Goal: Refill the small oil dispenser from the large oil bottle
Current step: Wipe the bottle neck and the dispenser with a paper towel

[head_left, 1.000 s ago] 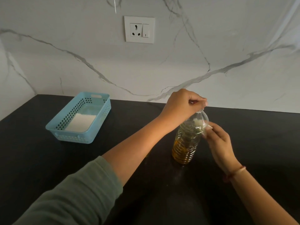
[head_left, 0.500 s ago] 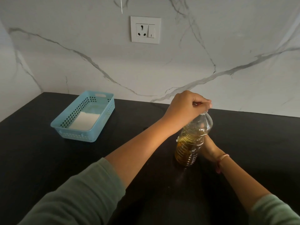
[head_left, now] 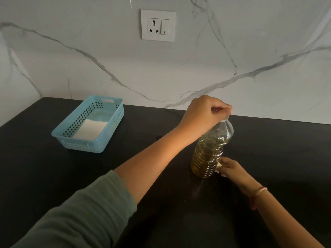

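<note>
**Large oil bottle (head_left: 209, 153) of clear ribbed plastic, gripped top and bottom**

Head view. The oil bottle stands upright on the black countertop (head_left: 53, 176), at about 4 o'clock from the middle of the frame. Amber oil (head_left: 206, 163) fills roughly its lower two thirds.

The left hand (head_left: 204, 113) reaches in from a grey-green sleeve (head_left: 80, 212) and sits at the bottle's 12 o'clock. Its fingers are curled tight over the neck, and the cap is hidden beneath them (so whether it is loosened cannot be told). The right hand (head_left: 231, 169) is low at the bottle's 4 o'clock, with fingers and thumb held against the bottom ribs. How far they wrap round is hidden.

The small oil dispenser is nowhere in view. A light blue perforated plastic basket (head_left: 80, 145) holding a flat white pad (head_left: 89, 129) lies at 9 o'clock, well apart from the bottle. A white wall socket (head_left: 157, 25) sits at 12 o'clock on the grey-veined marble wall (head_left: 250, 51).

The step in hand looks like unscrewing. The steadying grip is low and the twisting force is at the top, so a stiff cap giving way suddenly could rock the tall bottle towards 9 o'clock and slop oil. Squeezing the thin ribs would push the oil level up the neck. Oily plastic could also slip through the right hand. With no dispenser at hand, an opened bottle might be left standing uncapped.
</note>
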{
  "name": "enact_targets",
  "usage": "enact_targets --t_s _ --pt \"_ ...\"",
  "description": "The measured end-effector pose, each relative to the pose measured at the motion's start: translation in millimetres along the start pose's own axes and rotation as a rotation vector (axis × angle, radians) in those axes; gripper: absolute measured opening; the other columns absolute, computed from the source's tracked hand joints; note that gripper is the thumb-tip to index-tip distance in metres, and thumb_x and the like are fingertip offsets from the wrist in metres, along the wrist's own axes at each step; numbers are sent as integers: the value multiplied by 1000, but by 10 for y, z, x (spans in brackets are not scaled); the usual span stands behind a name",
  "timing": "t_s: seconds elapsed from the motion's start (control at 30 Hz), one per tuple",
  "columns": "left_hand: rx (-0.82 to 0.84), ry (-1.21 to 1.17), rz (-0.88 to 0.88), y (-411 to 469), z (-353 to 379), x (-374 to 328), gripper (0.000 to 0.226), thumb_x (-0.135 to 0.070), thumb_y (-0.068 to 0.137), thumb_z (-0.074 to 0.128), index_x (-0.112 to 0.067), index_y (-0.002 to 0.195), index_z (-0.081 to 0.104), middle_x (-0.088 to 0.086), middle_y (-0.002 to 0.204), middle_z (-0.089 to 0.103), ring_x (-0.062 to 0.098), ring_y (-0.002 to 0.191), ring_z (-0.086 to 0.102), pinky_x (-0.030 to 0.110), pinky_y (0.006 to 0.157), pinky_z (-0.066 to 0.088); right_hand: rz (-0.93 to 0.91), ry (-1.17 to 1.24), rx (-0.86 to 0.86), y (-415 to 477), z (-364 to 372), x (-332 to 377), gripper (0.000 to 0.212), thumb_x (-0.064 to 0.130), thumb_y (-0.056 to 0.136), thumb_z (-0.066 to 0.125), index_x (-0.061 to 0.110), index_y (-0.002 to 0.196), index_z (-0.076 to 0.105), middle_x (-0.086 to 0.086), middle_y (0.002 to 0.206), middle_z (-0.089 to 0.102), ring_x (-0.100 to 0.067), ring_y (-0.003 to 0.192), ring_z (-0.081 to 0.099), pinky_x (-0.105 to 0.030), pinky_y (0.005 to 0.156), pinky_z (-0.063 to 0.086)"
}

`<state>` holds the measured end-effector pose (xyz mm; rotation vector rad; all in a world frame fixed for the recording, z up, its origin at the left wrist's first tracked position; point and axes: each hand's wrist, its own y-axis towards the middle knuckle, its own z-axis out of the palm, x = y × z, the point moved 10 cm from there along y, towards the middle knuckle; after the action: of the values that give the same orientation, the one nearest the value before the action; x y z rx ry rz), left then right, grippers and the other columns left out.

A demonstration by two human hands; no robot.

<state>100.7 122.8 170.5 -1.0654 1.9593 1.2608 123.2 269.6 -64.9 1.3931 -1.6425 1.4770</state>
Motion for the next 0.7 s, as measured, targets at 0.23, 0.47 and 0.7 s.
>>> enact_targets --t_s 0.23,0.47,0.7 --pt "-3 22 0 -3 14 -14 18 -21 86 70 -12 100 74 -1 97 74 5 88 68 24 83 55 27 -84 -343 -296 30 -215 20 13 75 76 15 89 62 0 90 66 -12 83 64 -22 66 49" --pt "-9 21 -7 -17 -6 -17 20 -21 86 69 -11 102 74 0 98 74 7 89 68 27 84 56 60 112 -421 -413 374 -242 23 17 76 77 6 88 61 -10 88 67 -23 82 66 -32 70 55" --pt "-3 40 -3 -34 -42 -33 19 -22 87 68 -12 103 74 -1 99 74 6 91 67 25 85 55 86 538 -381 -485 559 -148 23 8 77 74 3 94 61 -5 93 67 -13 82 68 -16 53 51"
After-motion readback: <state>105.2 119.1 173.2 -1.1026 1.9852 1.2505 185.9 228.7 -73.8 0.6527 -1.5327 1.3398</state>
